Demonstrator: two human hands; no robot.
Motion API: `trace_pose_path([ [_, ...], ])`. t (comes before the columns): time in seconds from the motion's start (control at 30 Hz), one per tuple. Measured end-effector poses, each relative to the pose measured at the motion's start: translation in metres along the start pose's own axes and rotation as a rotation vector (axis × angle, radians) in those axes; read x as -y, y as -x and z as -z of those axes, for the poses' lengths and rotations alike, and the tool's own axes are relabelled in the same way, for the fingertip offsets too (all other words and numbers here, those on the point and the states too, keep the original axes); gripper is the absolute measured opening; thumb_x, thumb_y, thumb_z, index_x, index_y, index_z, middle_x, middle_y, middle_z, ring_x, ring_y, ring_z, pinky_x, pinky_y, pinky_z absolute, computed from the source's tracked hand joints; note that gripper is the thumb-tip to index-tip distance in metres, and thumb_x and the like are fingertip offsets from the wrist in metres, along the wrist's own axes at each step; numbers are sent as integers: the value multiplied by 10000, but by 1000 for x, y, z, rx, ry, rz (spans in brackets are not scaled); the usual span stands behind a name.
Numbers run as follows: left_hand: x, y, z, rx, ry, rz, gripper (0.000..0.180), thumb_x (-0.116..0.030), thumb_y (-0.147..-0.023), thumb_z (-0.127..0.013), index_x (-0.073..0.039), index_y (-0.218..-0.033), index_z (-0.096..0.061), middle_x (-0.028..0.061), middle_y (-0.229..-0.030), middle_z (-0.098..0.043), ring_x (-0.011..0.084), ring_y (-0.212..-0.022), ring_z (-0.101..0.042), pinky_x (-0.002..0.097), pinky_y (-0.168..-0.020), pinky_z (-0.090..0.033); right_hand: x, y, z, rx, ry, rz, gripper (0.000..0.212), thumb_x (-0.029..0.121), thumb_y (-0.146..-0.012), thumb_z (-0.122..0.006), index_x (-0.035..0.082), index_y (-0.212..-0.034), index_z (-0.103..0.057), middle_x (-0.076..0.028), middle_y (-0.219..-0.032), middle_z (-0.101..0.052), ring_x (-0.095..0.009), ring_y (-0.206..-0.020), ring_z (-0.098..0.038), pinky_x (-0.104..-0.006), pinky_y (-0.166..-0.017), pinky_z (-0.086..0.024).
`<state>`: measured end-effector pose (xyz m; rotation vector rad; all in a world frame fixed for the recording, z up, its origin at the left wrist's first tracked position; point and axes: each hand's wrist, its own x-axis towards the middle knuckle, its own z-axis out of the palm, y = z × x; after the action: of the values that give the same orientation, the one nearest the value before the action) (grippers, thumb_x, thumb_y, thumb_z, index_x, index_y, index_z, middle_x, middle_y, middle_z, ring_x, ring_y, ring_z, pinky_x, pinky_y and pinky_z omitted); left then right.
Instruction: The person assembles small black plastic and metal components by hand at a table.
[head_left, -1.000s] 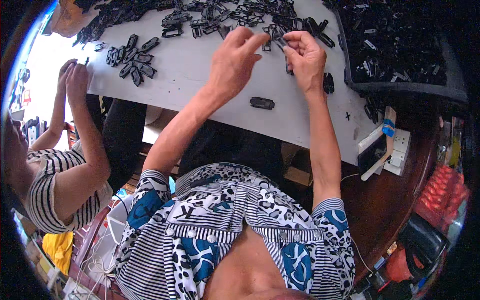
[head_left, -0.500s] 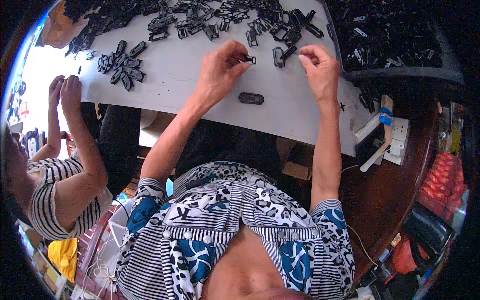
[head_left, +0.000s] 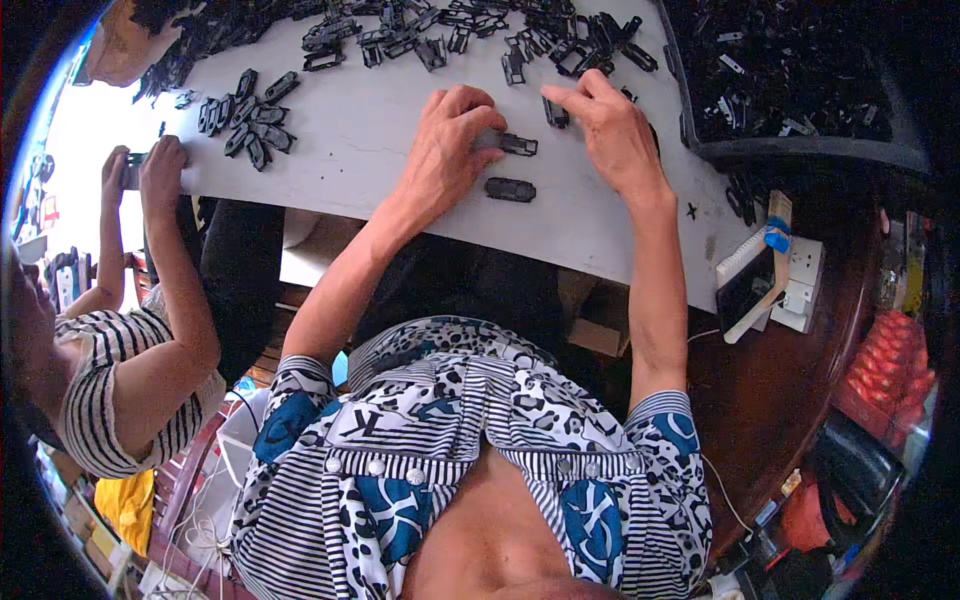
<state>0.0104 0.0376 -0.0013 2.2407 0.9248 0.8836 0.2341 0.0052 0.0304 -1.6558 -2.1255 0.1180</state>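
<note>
My left hand [head_left: 452, 150] is over the table, thumb and fingers closed round one end of a small black plastic frame [head_left: 518, 144]. Just below it, a black oblong part [head_left: 510, 190] lies on the white tabletop. My right hand [head_left: 612, 135] is to the right, palm down. Its index finger reaches left over another black plastic part [head_left: 555, 113], and the fingers look apart. The thumb is hidden, and I cannot tell whether the hand touches that part.
Heaps of black parts [head_left: 400, 35] cover the table's far side; a small cluster [head_left: 258, 122] lies left. A black tray of parts [head_left: 800, 150] stands at right, near a propped phone-like device [head_left: 745, 297]. At left, another person's hands [head_left: 150, 175] hold something dark.
My left hand has lowered the black frame nearer to the oblong part. My right hand has moved left, and its fingers have gone from a pinch to stretched out over a part.
</note>
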Motion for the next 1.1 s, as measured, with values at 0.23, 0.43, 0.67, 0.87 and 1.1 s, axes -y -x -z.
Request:
trace_pose_path([
  [0.23, 2, -1, -4, 11, -13, -13, 356, -60, -656, -784, -85, -992, -672, 86, -1141, -588, 320, -1060, -528, 408, -923, -454, 8, -6, 4, -23, 79, 118, 222, 19, -774, -655, 83, -986, -675, -100, -898, -566, -303, -885, -628, -418, -735, -525],
  [0.43, 3, 1, -5, -15, -21, -22, 361, -81, -652, -790, -69, -993, -672, 90, -1148, -588, 318, -1066, -522, 410, -927, -448, 32, 13, 1, 28, -94, 89, 327, 37, -707, -750, 35, -1010, -626, -110, -940, -621, -309, -896, -632, -410, -745, -523],
  [0.67, 3, 0, -6, -28, -7, -18, 366, -67, -644, -787, -47, -989, -668, 91, -1144, -593, 314, -1068, -522, 402, -929, -450, 34, 17, -3, 8, -122, 137, 319, 24, -719, -733, 30, -1012, -605, -118, -894, -618, -311, -861, -630, -407, -722, -521],
  [0.87, 4, 0, -6, -15, 0, -19, 379, -65, -634, -789, -57, -993, -665, 86, -1147, -595, 309, -1071, -524, 405, -932, -448, 31, 18, -7, -14, -122, 190, 270, 12, -729, -702, 22, -983, -611, -115, -847, -593, -304, -825, -620, -409, -696, -519],
  [1.1, -1, 0, -4, 42, -38, -4, 430, -68, -634, -784, -67, -1041, -643, 88, -1170, -579, 319, -1100, -510, 416, -952, -428, 42, 14, -9, 14, -44, 207, 107, 9, -776, -593, 14, -881, -575, -116, -835, -565, -305, -815, -617, -413, -686, -524],
])
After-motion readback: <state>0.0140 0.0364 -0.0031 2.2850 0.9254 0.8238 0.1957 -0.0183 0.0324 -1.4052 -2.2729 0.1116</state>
